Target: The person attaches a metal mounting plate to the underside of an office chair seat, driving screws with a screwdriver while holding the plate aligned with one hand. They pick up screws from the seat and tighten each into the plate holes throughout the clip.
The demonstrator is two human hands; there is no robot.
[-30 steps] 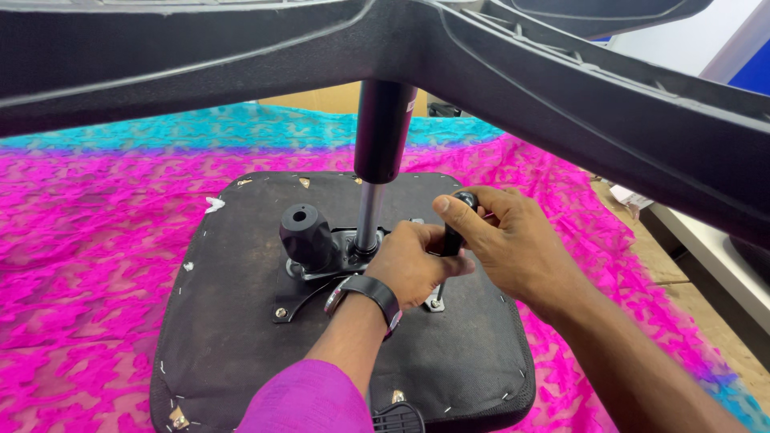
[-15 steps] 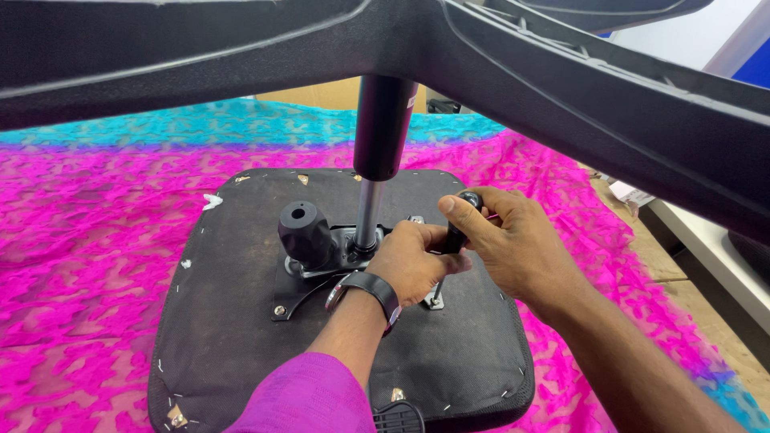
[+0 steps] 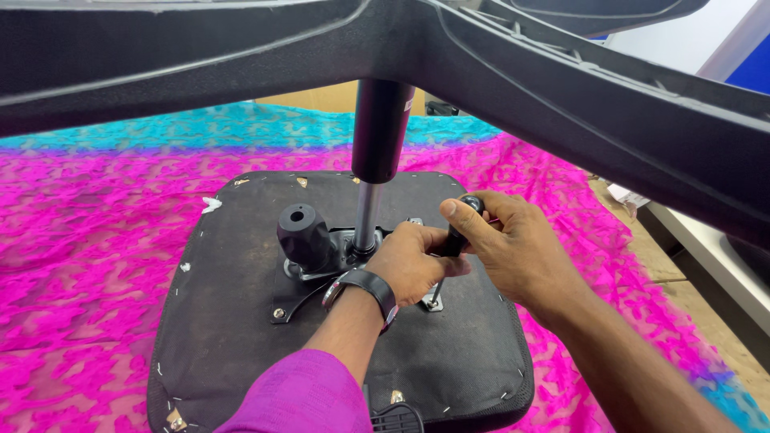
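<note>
Two hands work a screwdriver standing upright on the chair seat underside, at 4 o'clock from the gas-lift column: the right hand wraps its rigid handle top, the left hand pinches lower; it looks light, the handle best gripped

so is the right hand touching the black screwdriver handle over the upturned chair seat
Touching. The head view shows the right hand wrapped around the black screwdriver handle, thumb pressed on its rounded top, with no gap visible.
</note>
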